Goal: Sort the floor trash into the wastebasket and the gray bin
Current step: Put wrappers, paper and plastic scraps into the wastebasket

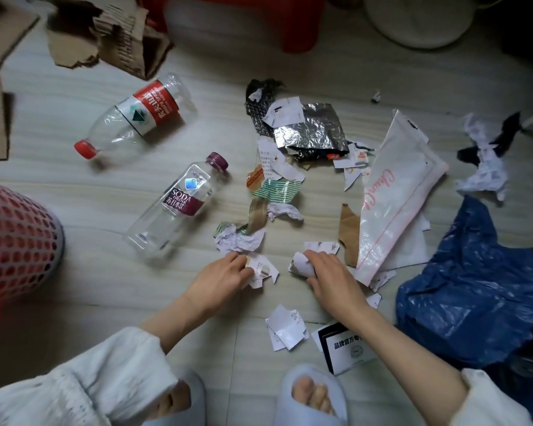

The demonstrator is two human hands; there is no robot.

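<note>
Two hands are seen low over the floor (74,186), near its front edge. A torn white paper scrap (260,269) is pinched by the left hand (220,279), so its grip is holding that scrap. A crumpled white paper ball (302,264) is held under the curled fingers of the right hand (333,276), so its grip is holding that ball.

More trash is spread across the middle of the floor. A clear bottle with a red cap (139,113) is lying on its side toward the back left. A soda bottle with a purple cap (179,204) is lying on its side just in front of it. A silver foil wrapper (310,126) is lying toward the back, in a heap of paper bits. A long white plastic bag with pink writing (397,195) is lying to the right of the heap. A blue plastic bag (468,278) is spread at the right edge. Torn cardboard (105,38) is lying at the back left.

A red mesh wastebasket (16,241) is seen at the left edge of the floor. The gray bin cannot be picked out.
</note>
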